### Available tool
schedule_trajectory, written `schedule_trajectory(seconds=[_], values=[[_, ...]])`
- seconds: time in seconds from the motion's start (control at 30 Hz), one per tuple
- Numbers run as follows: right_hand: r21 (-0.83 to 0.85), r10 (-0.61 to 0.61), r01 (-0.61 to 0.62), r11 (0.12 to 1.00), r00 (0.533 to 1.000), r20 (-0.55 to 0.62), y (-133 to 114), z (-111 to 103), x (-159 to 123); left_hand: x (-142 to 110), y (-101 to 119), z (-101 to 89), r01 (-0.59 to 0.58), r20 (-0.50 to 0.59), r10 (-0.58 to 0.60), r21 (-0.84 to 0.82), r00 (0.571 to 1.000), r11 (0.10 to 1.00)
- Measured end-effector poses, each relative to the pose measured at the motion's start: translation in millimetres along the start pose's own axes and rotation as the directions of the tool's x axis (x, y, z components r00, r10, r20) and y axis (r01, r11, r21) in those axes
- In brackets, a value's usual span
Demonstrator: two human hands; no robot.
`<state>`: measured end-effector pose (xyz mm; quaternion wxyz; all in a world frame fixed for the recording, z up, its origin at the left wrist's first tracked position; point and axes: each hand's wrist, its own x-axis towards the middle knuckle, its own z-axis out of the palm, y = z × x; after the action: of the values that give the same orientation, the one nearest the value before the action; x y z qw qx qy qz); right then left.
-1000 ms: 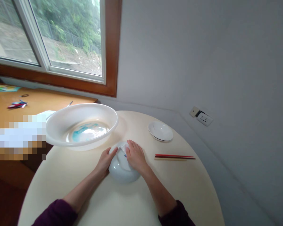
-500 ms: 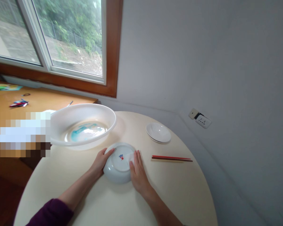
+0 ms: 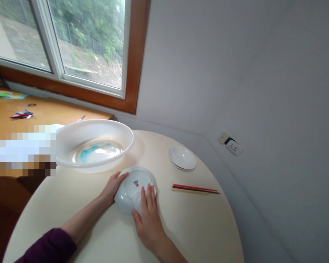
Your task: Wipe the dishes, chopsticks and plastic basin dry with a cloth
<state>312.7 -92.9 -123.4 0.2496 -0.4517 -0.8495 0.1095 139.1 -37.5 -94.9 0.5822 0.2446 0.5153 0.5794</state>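
Note:
A white bowl point(image 3: 131, 188) lies upside down on the round cream table point(image 3: 197, 226), its base showing a small blue and red mark. My left hand point(image 3: 112, 187) grips the bowl's left rim and steadies it. My right hand point(image 3: 148, 215) lies flat, fingers together, pressing a white cloth point(image 3: 139, 197) against the bowl's near right side.
A large white plastic basin point(image 3: 94, 144) with a blue patch inside stands just behind the bowl. A small white dish point(image 3: 181, 158) sits at the right back, with chopsticks point(image 3: 196, 189) in front of it. A wooden desk point(image 3: 44, 117) and a window lie to the left.
My right hand and the cloth have moved from the top of the bowl's base round its right side to the near edge. The left hand has kept its hold on the rim.

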Motion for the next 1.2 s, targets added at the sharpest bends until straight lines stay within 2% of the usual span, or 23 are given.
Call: schedule_trajectory(seconds=[0.2,0.53,0.7,0.83,1.0,1.2], values=[[-0.036,-0.03,0.032,0.999,0.997,0.068,-10,-7,2,-2,5,3.5,0.021,-0.004,-0.021,-0.026,1.0,0.999],[-0.036,-0.03,0.032,0.999,0.998,0.052,-9,-9,8,-4,0,3.6,-0.034,-0.053,0.03,-0.063,0.998,0.997],[-0.051,0.0,0.006,0.999,0.995,0.101,-13,-12,9,-6,3,5.1,0.034,-0.014,-0.036,-0.132,0.999,0.991],[-0.042,0.004,0.0,0.999,0.996,0.093,-14,-13,9,-10,4,5.3,0.104,-0.007,-0.107,-0.16,0.994,0.982],[-0.035,0.005,-0.001,0.999,0.995,0.103,-16,-15,10,-14,5,2.1,0.232,0.099,-0.213,-0.238,0.972,0.943],[-0.074,0.018,-0.013,0.997,0.997,0.069,-15,-8,11,-14,5,0.7,0.237,0.077,-0.225,-0.235,0.971,0.943]])
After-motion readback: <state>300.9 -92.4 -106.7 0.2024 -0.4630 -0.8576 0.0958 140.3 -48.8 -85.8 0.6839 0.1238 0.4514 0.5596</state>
